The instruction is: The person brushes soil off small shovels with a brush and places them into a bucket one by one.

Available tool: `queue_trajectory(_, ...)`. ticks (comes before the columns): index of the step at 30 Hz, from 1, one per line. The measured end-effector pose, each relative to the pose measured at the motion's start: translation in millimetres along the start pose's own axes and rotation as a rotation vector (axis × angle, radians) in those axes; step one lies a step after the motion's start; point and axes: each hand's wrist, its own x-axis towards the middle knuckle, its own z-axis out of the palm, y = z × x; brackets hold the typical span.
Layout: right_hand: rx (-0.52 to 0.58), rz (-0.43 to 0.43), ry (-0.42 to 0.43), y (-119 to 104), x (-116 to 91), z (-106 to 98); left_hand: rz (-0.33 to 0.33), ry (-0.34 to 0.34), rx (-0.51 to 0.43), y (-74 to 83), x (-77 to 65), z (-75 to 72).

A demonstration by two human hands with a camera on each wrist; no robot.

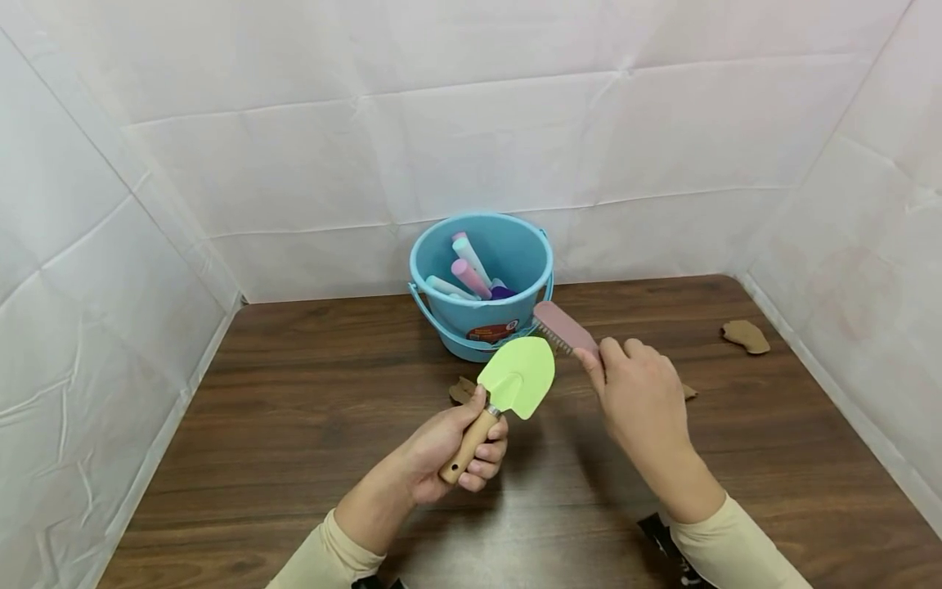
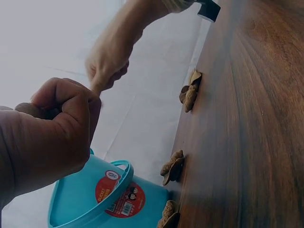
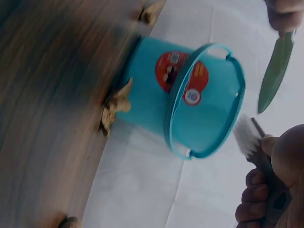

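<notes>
My left hand [image 1: 427, 454] grips the wooden handle of a hand trowel [image 1: 518, 372]. Its pale green blade tilts up and away, in front of the bucket. A pink brush [image 1: 567, 329] is held in my right hand [image 1: 648, 397], bristles facing down and left toward the trowel. In the right wrist view, the brush [image 3: 270, 183] looks dark and its bristles blur; the trowel blade [image 3: 278, 66] shows edge-on, apart from it. Behind both tools stands a light blue bucket [image 1: 449, 315], with several pink, white and purple things [image 1: 471, 276] inside.
Brown crumpled pieces lie on the wooden table [image 1: 309, 425]: one at the right [image 1: 745, 336], one by the bucket's foot [image 1: 461, 391], another partly behind my right hand [image 1: 688, 392]. White sheeting [image 1: 471, 147] rises at the back and sides.
</notes>
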Motion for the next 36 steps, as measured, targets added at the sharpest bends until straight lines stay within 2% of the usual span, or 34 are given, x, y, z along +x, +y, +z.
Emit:
queue_trajectory(4, -0.008, 0.039, 0.005, 7, 2, -1, -0.001, -0.012, 0.002, 0.4, -0.4, -0.9)
queue_trajectory(16, 0.003, 0.048, -0.002, 6, 3, -4, 0.007, -0.020, 0.013, 2.2, -1.9, -4.5)
queue_trajectory(20, 0.015, 0.055, -0.019, 6, 4, -4, 0.013, 0.011, 0.040, 5.1, -5.0, -4.8)
queue_trajectory(22, 0.023, 0.056, -0.022, 5, 4, -4, 0.037, 0.067, 0.124, 10.7, -6.7, -3.0)
queue_trajectory(24, 0.031, 0.058, -0.026, 5, 4, -5, 0.089, 0.153, 0.291, 21.5, -8.5, -0.2)
queue_trajectory(25, 0.034, 0.058, -0.028, 5, 4, -6, 0.132, 0.208, 0.425, 28.8, -9.6, 1.5)
queue_trajectory(26, 0.035, 0.058, -0.031, 5, 4, -7, 0.180, 0.276, 0.598, 37.1, -10.4, 3.1)
queue_trajectory(27, 0.037, 0.059, -0.034, 5, 5, -7, 0.229, 0.354, 0.801, 45.7, -10.3, 4.7)
queue_trajectory(30, 0.041, 0.062, -0.052, 5, 6, -10, 0.349, 0.623, 1.486, 69.0, -7.0, 6.7)
queue_trajectory(32, 0.041, 0.066, -0.074, 4, 6, -11, 0.421, 0.794, 1.874, 81.0, -1.2, 6.0)
queue_trajectory(34, 0.043, 0.073, -0.098, 2, 6, -11, 0.501, 0.912, 2.148, 90.9, 6.3, 3.1)
queue_trajectory(36, 0.042, 0.080, -0.121, 1, 6, -12, 0.561, 0.971, 2.320, 100.2, 14.6, -0.5)
